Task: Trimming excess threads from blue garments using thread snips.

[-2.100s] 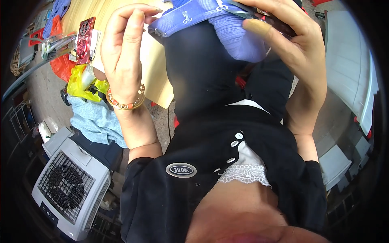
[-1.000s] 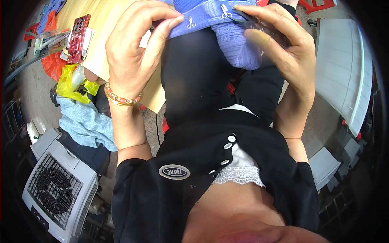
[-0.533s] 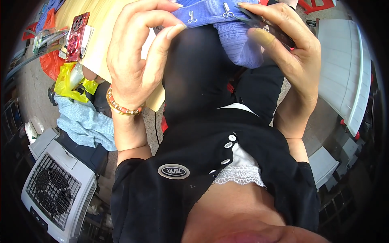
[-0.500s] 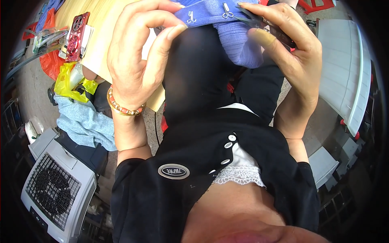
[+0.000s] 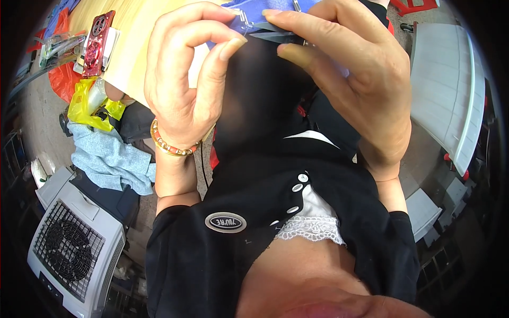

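At the top middle is a blue-purple knit garment [image 5: 259,9] with metal hook fasteners along its band. My left hand [image 5: 183,85] pinches the band's left end between thumb and fingers, beside one metal hook [image 5: 244,19]. In my right hand [image 5: 360,69] is a pair of thread snips [image 5: 273,36], its dark pointed blades directed left, just under that hook. Whether the blade tips touch a thread cannot be made out. A second hook [image 5: 297,5] shows above my right fingers, which cover much of the garment.
A light wooden table [image 5: 135,42] lies far left, carrying a red phone [image 5: 97,42]. Beside it are a yellow plastic bag [image 5: 84,106] and a light blue knit [image 5: 106,159]. An air cooler [image 5: 74,238] stands at lower left, a white panel [image 5: 445,79] at right.
My right hand has moved left with the snips, bringing the blades from the right hook to the left one. My left hand keeps its pinch on the garment.
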A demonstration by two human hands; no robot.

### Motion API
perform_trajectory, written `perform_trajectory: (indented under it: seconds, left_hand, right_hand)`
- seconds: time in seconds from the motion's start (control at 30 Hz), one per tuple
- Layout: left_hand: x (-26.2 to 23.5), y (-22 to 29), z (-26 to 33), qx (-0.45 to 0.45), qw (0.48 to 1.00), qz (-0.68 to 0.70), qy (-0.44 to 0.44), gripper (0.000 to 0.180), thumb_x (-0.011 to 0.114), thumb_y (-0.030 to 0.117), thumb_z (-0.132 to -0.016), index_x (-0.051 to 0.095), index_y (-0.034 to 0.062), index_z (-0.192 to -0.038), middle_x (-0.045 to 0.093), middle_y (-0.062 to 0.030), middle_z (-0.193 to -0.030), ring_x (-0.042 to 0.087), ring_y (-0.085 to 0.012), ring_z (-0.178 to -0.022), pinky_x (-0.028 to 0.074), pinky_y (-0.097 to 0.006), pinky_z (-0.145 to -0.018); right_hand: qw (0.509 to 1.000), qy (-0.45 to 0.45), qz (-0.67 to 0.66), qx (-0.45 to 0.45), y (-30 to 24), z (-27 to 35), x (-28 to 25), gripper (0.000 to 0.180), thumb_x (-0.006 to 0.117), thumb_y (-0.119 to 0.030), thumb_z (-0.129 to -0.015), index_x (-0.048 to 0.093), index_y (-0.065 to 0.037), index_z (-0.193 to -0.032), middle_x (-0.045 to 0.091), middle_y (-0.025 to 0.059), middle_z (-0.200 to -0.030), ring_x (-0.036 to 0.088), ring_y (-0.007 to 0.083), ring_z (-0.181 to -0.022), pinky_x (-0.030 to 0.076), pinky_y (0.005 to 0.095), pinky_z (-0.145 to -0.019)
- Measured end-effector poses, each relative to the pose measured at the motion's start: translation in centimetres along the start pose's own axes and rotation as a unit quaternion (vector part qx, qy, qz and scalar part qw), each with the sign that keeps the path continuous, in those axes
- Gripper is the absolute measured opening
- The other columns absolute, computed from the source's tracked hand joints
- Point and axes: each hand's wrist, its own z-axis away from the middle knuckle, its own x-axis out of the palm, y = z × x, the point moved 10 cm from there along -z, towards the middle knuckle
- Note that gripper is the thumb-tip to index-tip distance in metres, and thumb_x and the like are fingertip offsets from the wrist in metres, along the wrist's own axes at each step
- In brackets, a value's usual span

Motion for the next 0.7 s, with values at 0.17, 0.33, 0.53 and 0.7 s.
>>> perform_trajectory:
  seconds: [0.17,0.33,0.53,0.7]
  left_hand:
    - [-0.2,-0.3,0.2,-0.005,0.999,0.049,0.02,0.007,0.06,0.002,-0.089,0.06,-0.002,-0.094,0.061,-0.0168,-0.106,0.059,-0.0207,-0.097,0.047,-0.03,-0.085]
    - [-0.3,-0.5,0.4,-0.007,0.998,0.049,0.025,0.007,0.06,0.002,-0.088,0.06,-0.0019,-0.094,0.06,-0.0173,-0.106,0.059,-0.021,-0.097,0.047,-0.03,-0.085]
    - [-0.3,-0.3,0.5,-0.003,0.999,0.029,0.018,0.007,0.061,0.002,-0.087,0.06,-0.0021,-0.094,0.061,-0.0173,-0.106,0.059,-0.0218,-0.097,0.047,-0.031,-0.086]
    - [-0.1,-0.2,0.3,-0.002,0.999,0.037,0.016,0.007,0.061,0.003,-0.087,0.06,-0.0019,-0.093,0.061,-0.0176,-0.106,0.059,-0.0221,-0.098,0.046,-0.031,-0.087]
  right_hand:
    - [0.999,0.007,0.046,-0.024,-0.8,-0.2,0.1,0.036,0.077,-0.003,-0.064,0.069,-0.005,-0.098,0.054,0.006,-0.073,0.055,0.0198,-0.061,0.043,0.0288,-0.051]
    - [0.993,-0.052,-0.007,0.11,0.0,-0.9,0.5,0.036,0.077,-0.002,-0.062,0.069,-0.006,-0.097,0.053,0.0055,-0.073,0.056,0.0196,-0.061,0.043,0.0287,-0.051]
    - [0.996,0.027,0.077,-0.04,-1.4,-0.4,0.4,0.034,0.076,-0.002,-0.062,0.07,-0.006,-0.095,0.053,0.0052,-0.072,0.056,0.0193,-0.06,0.043,0.0282,-0.05]
    - [0.999,0.018,0.045,0.005,-0.6,-0.3,0.2,0.033,0.076,-0.002,-0.063,0.069,-0.006,-0.095,0.053,0.0053,-0.072,0.055,0.0198,-0.06,0.043,0.0288,-0.051]
